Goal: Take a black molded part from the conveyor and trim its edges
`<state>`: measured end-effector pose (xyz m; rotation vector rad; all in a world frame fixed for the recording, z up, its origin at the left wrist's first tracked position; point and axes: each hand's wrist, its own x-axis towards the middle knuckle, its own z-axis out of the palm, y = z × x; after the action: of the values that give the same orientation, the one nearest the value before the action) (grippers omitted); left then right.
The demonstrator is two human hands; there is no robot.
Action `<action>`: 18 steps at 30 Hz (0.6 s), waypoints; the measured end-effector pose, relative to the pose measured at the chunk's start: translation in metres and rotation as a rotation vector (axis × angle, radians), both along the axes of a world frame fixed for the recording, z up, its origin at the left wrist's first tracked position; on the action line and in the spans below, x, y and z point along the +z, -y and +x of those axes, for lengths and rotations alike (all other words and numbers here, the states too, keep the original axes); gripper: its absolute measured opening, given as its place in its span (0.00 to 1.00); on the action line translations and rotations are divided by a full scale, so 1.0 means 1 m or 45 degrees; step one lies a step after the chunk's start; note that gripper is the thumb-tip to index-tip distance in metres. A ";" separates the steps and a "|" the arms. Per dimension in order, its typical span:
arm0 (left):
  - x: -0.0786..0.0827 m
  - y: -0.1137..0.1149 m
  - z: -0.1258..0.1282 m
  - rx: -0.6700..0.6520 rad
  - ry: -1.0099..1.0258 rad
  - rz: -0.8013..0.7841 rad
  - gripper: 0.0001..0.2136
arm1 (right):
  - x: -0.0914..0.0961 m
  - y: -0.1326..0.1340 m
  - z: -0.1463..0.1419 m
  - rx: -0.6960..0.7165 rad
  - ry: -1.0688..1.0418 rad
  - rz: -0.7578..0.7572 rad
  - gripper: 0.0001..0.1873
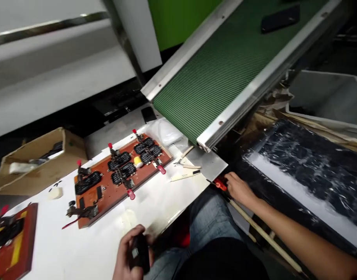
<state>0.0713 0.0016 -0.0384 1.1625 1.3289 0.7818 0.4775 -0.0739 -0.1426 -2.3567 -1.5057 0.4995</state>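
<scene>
My left hand (pixel 128 252) is at the bottom, its fingers wrapped around a dark, rounded plastic part (pixel 140 252). Off the table's right corner, my right hand (pixel 239 188) has its fingers closed at an orange-red tool (pixel 220 184) with a thin dark tip; its exact kind is too small to make out. On the white table (pixel 96 249), a pair of pliers with pale handles (pixel 185 165) lies beside a cream-handled knife (pixel 184 176). Left of them sits a reddish-brown fixture board (pixel 108 198) with red-tipped toggle clamps and several black molded parts.
A green conveyor belt (pixel 213 81) slopes down to the table's far edge, carrying a dark part (pixel 280 18). A cardboard box (pixel 35 163) stands at left, near a second fixture board (pixel 23 241). Plastic-wrapped black parts (pixel 306 167) lie at right. A wooden stick (pixel 266 235) runs below my right forearm.
</scene>
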 end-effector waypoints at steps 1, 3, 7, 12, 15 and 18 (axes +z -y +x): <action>-0.001 -0.010 -0.004 0.135 -0.021 -0.033 0.38 | 0.014 0.000 0.001 -0.004 -0.002 0.090 0.16; -0.006 -0.027 -0.012 0.324 -0.122 -0.075 0.35 | 0.046 -0.012 -0.006 0.043 -0.065 0.339 0.13; -0.025 -0.045 -0.021 0.211 -0.366 0.011 0.37 | 0.090 -0.094 -0.047 0.321 -0.125 0.549 0.12; -0.040 -0.039 -0.022 0.116 -0.546 0.237 0.29 | 0.098 -0.248 -0.082 0.289 0.065 0.424 0.15; -0.048 -0.033 -0.025 0.124 -0.555 0.300 0.24 | 0.101 -0.308 -0.091 0.198 0.119 0.342 0.14; -0.056 -0.031 -0.025 0.170 -0.531 0.349 0.22 | 0.101 -0.336 -0.091 0.156 0.155 0.169 0.19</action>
<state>0.0459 0.0331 -0.0948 1.5248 1.6934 0.8671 0.3863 0.2622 -0.0414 -2.2391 -1.6895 0.2788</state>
